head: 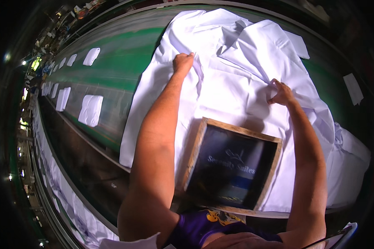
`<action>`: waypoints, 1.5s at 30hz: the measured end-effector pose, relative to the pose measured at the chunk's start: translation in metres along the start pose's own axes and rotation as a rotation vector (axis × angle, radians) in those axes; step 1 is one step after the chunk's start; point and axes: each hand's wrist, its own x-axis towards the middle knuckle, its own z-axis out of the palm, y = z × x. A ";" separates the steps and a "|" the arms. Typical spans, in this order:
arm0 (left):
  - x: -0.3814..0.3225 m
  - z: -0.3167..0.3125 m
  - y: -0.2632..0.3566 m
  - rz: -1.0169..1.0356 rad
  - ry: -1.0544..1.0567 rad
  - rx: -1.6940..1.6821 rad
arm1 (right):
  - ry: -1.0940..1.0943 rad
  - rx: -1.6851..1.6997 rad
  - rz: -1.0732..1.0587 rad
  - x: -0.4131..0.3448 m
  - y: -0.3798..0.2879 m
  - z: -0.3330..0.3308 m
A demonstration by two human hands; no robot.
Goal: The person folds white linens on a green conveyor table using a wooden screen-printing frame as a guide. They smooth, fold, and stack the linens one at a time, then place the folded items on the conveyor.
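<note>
A large white cloth (224, 90) is spread before me in loose folds. My left hand (183, 63) has its fingers curled on a raised fold of it, left of the middle. Farther right, my right hand (282, 93) has its fingertips at another fold, where creases run together; its thumb stands apart from them. Between my forearms, a wooden-framed screen-printing screen (227, 165) rests slightly tilted on the near part of the cloth. Its dark mesh bears a logo and writing.
The cloth lies on a long green and grey table (121, 62). Folded white pieces (91, 110) sit in two rows to the left. Another folded white piece (353, 88) lies far right. Beyond a dark gap at left, white cloth (71, 202) lines a second surface.
</note>
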 end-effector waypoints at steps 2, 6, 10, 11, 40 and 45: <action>0.051 -0.012 -0.026 0.156 0.103 0.196 | -0.038 0.055 0.109 0.015 -0.010 -0.011; 0.144 -0.058 -0.064 0.155 0.377 0.201 | 0.180 0.392 0.254 0.049 -0.033 -0.015; 0.212 -0.079 -0.114 0.011 0.264 -0.061 | 0.104 -0.055 0.096 0.060 -0.047 0.006; 0.224 -0.074 -0.124 -0.009 0.263 -0.038 | 0.116 -0.019 0.104 0.060 -0.049 0.012; 0.151 0.066 0.102 0.356 -0.326 0.233 | 0.067 -0.030 0.126 0.063 -0.045 0.018; 0.150 0.097 0.114 0.232 -0.530 0.115 | 0.119 -0.055 0.118 0.061 -0.045 0.019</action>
